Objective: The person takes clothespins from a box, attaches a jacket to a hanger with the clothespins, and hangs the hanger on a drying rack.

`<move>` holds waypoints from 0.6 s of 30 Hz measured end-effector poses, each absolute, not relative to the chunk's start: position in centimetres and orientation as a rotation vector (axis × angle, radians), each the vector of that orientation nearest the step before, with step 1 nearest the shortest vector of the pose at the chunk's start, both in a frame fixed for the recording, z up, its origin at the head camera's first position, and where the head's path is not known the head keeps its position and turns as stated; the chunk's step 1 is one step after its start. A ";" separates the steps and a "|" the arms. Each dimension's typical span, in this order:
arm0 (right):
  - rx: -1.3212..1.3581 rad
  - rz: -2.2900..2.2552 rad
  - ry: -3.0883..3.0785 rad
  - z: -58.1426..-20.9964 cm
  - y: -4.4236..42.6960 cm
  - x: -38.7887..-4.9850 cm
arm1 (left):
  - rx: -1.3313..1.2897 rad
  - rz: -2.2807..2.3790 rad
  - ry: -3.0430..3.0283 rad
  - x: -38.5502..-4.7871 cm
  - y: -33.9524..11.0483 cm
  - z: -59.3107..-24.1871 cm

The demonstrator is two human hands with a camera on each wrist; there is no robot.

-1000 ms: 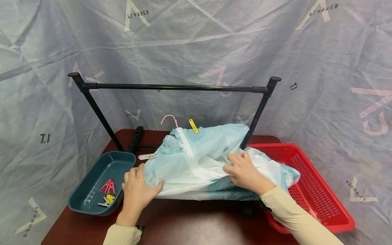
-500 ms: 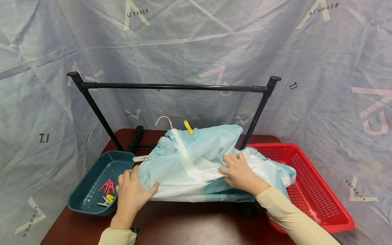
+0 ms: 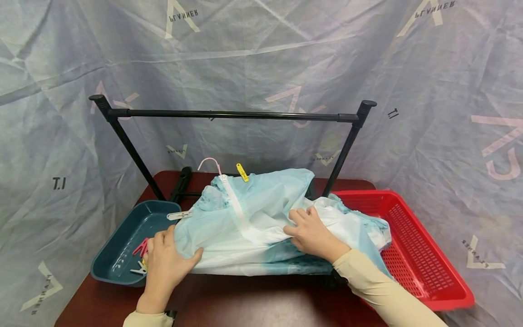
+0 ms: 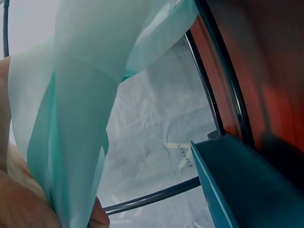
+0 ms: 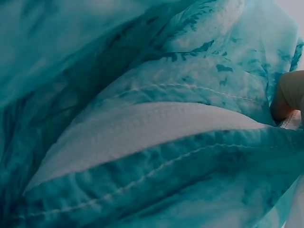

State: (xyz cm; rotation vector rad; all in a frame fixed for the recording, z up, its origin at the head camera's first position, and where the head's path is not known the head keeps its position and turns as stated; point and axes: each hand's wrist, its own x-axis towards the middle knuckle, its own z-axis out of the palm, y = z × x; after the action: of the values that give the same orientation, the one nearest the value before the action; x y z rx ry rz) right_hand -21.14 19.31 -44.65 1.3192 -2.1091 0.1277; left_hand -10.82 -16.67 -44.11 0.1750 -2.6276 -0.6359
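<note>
Shifted left since the earlier frame, the blue-and-white garment (image 3: 265, 218) lies nearer the teal basin (image 3: 126, 240) at the left edge of the table (image 3: 245, 304). The left grip (image 3: 166, 263) is clamped on its left end; the right grip (image 3: 311, 232), fingers curled, pinches it right of its middle. It stretches between both grips and beyond the right one, overlapping the red basket (image 3: 433, 254).
</note>
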 end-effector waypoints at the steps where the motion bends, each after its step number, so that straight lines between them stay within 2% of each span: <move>1: 1.319 0.127 -2.110 -44.7 19.2 -21.1 | 0.181 -0.632 -2.631 -10.7 -16.8 -44.1; 18: 1.335 0.182 -2.139 -45.6 17.7 -21.0 | 0.248 -0.608 -2.651 -9.9 -18.1 -44.5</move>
State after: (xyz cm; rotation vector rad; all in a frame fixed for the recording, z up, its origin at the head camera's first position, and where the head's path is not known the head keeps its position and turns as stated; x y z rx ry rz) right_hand -21.02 17.66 -45.60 1.3350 -2.1388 0.1817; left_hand -9.89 -18.09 -44.49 0.2484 -2.6508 -0.6082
